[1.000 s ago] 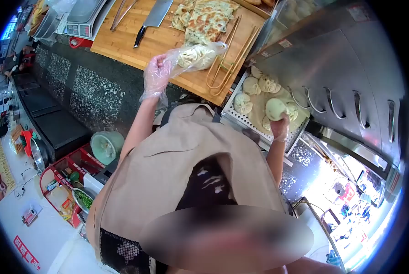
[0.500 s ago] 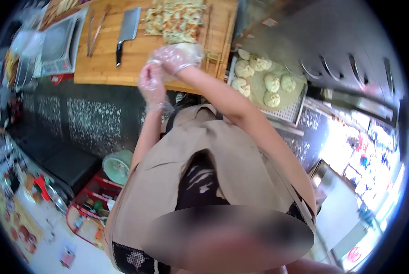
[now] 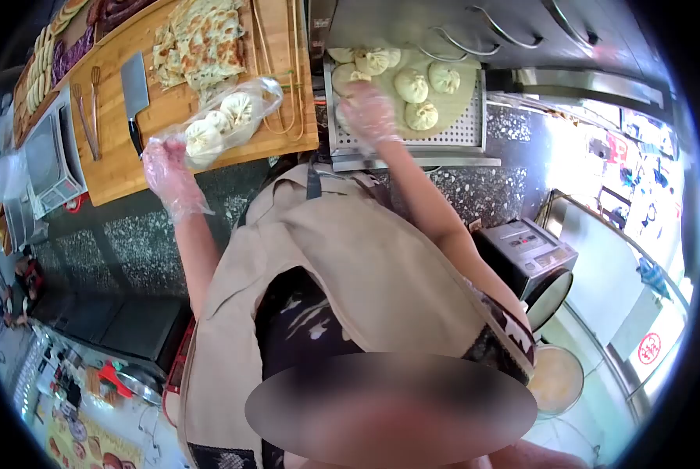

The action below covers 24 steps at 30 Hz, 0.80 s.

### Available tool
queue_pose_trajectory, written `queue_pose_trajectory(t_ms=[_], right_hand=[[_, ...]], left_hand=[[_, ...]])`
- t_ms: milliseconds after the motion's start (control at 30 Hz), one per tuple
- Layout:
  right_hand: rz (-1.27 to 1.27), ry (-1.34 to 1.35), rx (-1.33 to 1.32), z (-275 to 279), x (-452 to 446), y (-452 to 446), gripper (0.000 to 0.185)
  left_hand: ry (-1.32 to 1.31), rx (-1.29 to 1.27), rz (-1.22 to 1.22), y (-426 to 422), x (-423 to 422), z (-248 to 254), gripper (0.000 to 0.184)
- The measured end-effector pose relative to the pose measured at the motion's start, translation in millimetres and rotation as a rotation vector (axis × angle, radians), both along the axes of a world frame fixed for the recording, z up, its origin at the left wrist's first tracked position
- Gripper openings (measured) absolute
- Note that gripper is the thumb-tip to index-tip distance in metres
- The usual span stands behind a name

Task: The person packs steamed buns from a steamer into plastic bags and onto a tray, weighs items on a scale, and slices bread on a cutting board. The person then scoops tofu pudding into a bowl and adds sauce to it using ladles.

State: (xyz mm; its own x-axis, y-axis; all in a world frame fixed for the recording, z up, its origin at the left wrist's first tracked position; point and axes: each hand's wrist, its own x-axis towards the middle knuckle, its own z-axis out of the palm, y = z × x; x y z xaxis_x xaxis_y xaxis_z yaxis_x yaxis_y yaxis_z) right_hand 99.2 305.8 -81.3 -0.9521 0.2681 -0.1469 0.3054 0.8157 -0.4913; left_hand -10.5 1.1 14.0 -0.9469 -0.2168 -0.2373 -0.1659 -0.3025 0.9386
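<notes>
My left hand (image 3: 166,173), in a clear plastic glove, is closed on the near left end of a clear plastic bag (image 3: 266,95). In the bag, at the front of the wooden board, lie several white steamed buns (image 3: 204,141). My right hand (image 3: 370,116), gloved too, is over the left side of a perforated metal tray (image 3: 471,125), among more pleated buns (image 3: 411,85). It touches or covers a bun there; its fingers are blurred and partly hidden, so its grip does not show.
On the wooden board (image 3: 112,176) lie a cleaver (image 3: 135,86), tongs (image 3: 88,117) and browned flatbread (image 3: 205,43). A grey bin (image 3: 47,160) stands left of it. Hooked metal handles (image 3: 510,31) jut out above the tray. A boxy metal appliance (image 3: 530,246) stands at the right.
My right hand has left the bag and moved right to the bun tray. My left hand now holds the bag out, with the buns in it visible. The view has shifted right.
</notes>
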Motion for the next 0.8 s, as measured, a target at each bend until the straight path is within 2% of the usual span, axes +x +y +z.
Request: queue_pose_trajectory(t_ms=[33, 67, 133, 200, 300, 333, 367, 433, 500, 567, 633, 667, 733, 767, 800], right_hand=[[-0.182, -0.25, 0.027, -1.2, 12.2, 17.2, 0.057], [-0.167, -0.251, 0.005, -5.8, 21.3, 21.3, 0.057], [0.133, -0.259, 0.035, -27.0, 28.8, 15.8, 0.079], [0.113, -0.222, 0.14, -81.3, 34.3, 10.3, 0.078], [-0.012, -0.166, -0.039, -81.0, 39.4, 21.8, 0.073], [-0.111, -0.193, -0.134, -80.7, 42.1, 26.2, 0.071], [-0.095, -0.189, -0.135, -67.8, 45.4, 25.3, 0.071], [-0.403, -0.043, -1.374, -9.4, 30.1, 30.5, 0.069], [-0.072, -0.062, -1.444, 49.2, -13.6, -18.5, 0.065], [0.29, -0.168, -1.142, 86.2, -68.2, -77.2, 0.06], [0.59, -0.17, -0.869, 83.5, -114.2, -132.3, 0.053], [0.594, -0.172, -0.856, 73.5, -123.2, -147.3, 0.053], [0.706, -0.007, 0.128, 53.6, -129.9, -169.4, 0.051], [0.701, -0.001, 0.148, 52.2, -126.7, -168.2, 0.051], [0.616, 0.247, 0.091, 59.9, -114.1, -163.6, 0.053]], left_hand=[[-0.002, -0.016, 0.011, 4.9, 3.0, -0.1, 0.011], [0.034, -0.039, -0.029, 8.4, 2.8, -0.2, 0.012], [0.065, -0.153, -0.109, 17.0, -1.5, 6.3, 0.013], [0.059, -0.297, -0.178, 22.2, 3.2, 21.8, 0.014], [0.034, -0.34, -0.289, 4.9, 10.3, 20.9, 0.017], [-0.012, -0.307, -0.266, -4.6, 12.2, 12.4, 0.019], [-0.01, -0.31, -0.25, -10.8, 16.2, 9.2, 0.019], [-0.015, -0.234, -0.215, -21.6, 24.6, 4.4, 0.014], [-0.035, -0.191, -0.205, -19.8, 27.2, 2.3, 0.013], [-0.005, -0.122, -0.255, -17.5, 26.6, -0.7, 0.013], [-0.002, -0.003, -0.248, -10.2, 27.8, 8.5, 0.007], [0.048, 0.011, -0.261, -9.3, 28.7, 11.9, 0.006], [0.119, 0.074, -0.25, -15.6, 24.3, 11.9, 0.017], [0.133, 0.089, -0.253, -20.3, 19.3, 10.2, 0.017], [0.102, 0.085, -0.192, -25.7, 16.2, 6.8, 0.017]])
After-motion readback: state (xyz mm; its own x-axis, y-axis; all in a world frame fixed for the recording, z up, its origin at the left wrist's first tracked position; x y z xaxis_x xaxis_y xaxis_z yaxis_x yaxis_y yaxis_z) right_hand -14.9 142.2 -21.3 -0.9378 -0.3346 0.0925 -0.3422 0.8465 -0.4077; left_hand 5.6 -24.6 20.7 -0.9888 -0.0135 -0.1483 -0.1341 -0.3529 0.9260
